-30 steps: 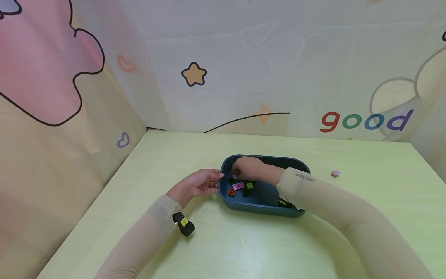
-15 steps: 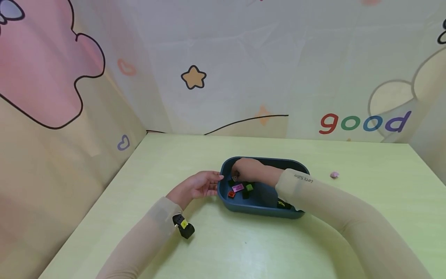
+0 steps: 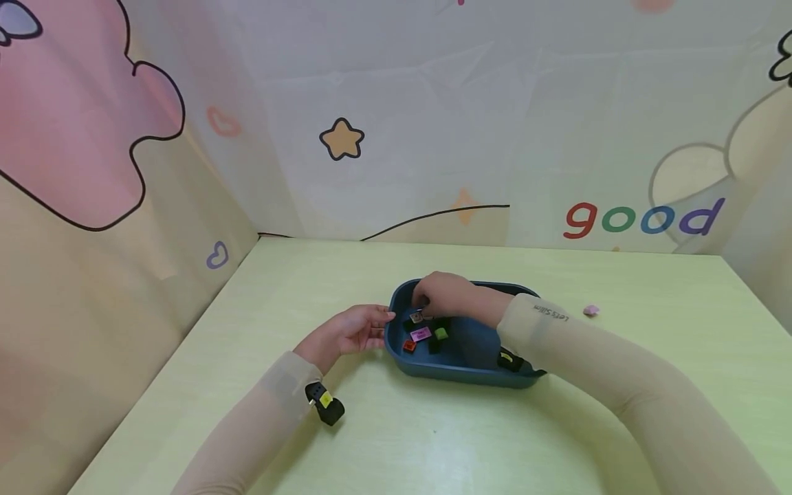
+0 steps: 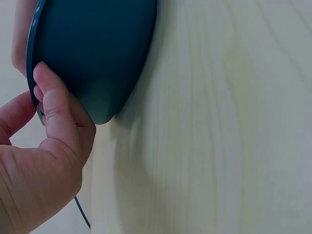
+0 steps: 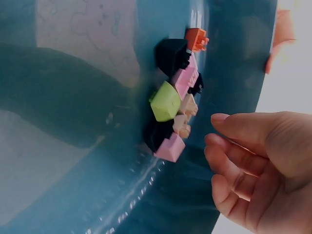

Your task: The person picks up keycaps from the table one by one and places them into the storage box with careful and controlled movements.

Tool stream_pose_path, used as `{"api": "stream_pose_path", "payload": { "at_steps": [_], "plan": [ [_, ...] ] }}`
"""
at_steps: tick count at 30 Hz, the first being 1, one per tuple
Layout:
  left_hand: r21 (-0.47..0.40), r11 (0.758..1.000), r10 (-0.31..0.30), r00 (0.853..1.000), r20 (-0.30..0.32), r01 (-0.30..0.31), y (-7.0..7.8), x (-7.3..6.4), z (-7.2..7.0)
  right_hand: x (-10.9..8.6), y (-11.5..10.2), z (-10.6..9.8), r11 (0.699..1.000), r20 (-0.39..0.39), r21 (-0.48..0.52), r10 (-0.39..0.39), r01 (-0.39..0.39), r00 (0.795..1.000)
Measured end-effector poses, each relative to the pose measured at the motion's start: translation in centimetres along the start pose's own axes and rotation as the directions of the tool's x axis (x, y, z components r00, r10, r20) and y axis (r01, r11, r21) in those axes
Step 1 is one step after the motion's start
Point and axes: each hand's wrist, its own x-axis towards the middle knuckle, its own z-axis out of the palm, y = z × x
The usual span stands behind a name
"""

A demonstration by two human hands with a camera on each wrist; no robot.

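My left hand [image 3: 355,328] pinches the left end of the dark blue tub [image 3: 470,375] at its rim, as the left wrist view also shows. Over the tub's left part is my right hand [image 5: 263,165], its fingers loosely curled with nothing between them. Small blocks lie in a cluster a little away from those fingertips: orange [image 5: 196,40], pink [image 5: 186,78], lime green [image 5: 165,102], beige [image 5: 188,106], a paler pink block [image 5: 170,147] and several black ones [image 5: 170,56]. The sleeve hides part of the tub's right end in the head view.
A small pink piece [image 3: 591,311] lies on the pale green table [image 3: 383,440], right of the tub. Patterned cloth [image 3: 402,137] hangs behind and along the left side. A black wrist device [image 3: 324,404] sits on the left sleeve, and another [image 3: 510,359] on the right.
My right hand has lifted slightly away from the blocks, so more of the beige block shows beneath it. The left hand and tub hold almost the same place.
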Motion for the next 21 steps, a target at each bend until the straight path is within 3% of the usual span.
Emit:
{"api": "stream_pose_path", "payload": {
  "at_steps": [12,21],
  "plan": [
    [0.004,1.000,-0.011,0.999,-0.035,0.011,0.1,-0.2,-0.1,-2.6,1.0,-3.1,0.999,-0.032,-0.007,-0.032,0.032,0.999],
    [0.000,1.000,0.012,1.000,0.005,-0.012,0.1,-0.2,0.1,-6.1,3.0,-5.8,0.999,-0.146,0.040,-0.026,0.033,0.989]
  ]
}}
